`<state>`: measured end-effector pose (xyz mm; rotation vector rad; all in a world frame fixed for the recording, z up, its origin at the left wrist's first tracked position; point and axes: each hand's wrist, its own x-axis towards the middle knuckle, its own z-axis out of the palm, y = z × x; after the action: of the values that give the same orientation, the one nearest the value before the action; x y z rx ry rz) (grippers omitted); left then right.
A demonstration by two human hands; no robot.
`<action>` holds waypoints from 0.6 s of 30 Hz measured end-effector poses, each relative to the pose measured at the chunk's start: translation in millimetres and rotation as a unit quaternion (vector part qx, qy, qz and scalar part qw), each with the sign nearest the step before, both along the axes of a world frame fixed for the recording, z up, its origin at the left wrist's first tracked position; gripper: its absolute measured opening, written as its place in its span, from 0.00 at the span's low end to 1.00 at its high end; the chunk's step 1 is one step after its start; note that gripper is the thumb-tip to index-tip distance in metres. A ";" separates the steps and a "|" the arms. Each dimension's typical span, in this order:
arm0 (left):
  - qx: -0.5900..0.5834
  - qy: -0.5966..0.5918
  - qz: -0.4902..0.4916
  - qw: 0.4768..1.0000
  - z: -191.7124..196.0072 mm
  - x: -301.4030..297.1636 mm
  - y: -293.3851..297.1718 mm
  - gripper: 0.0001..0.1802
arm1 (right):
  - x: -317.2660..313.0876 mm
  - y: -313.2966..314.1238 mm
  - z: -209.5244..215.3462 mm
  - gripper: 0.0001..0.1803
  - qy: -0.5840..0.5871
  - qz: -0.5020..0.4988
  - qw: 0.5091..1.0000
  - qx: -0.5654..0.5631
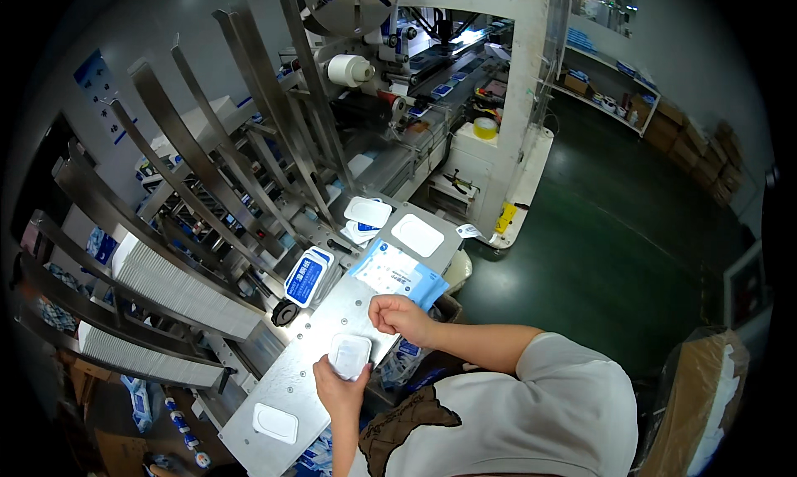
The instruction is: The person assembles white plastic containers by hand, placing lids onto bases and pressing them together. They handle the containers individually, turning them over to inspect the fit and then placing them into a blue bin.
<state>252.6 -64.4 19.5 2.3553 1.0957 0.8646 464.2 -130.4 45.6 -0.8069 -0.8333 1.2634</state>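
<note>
My left hand (339,387) grips a white plastic lid (349,354) by its sides, low over the metal worktable (286,377). Just beyond it, my right hand (400,320) is closed with the fingers curled in; whatever they might hold is hidden. A light blue soft pack (398,271) lies flat past my right hand. To its left stands a stack of white lids with a blue label (308,276) on top. Single white lids rest on the metal: one near the close end (275,424), another at the far end (418,234).
Tall curved metal guides (191,161) rise on the left, with long rows of white lids (178,290) between them. A black knob (286,313) sits at the table's left edge. Ahead stands a machine with a conveyor (444,87). Cardboard boxes (693,149) line the far right.
</note>
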 end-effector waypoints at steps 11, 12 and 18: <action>0.021 -0.014 -0.010 1.000 21.9 13.8 -16.9 0.48 | -45.0 -3.4 5.3 0.32 -0.591 -0.175 0.783 0.085; 0.016 -0.014 -0.015 1.000 24.1 15.4 -19.3 0.48 | -46.6 -0.7 4.4 0.32 -0.613 -0.191 0.762 0.080; 0.027 -0.030 -0.072 0.997 22.9 22.6 -24.7 0.46 | -38.4 6.0 -3.3 0.31 -0.573 -0.223 0.785 0.073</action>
<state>275.2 -89.1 42.4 2.4027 0.8771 0.9168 425.8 -124.4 42.3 -1.5626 -1.5412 0.1510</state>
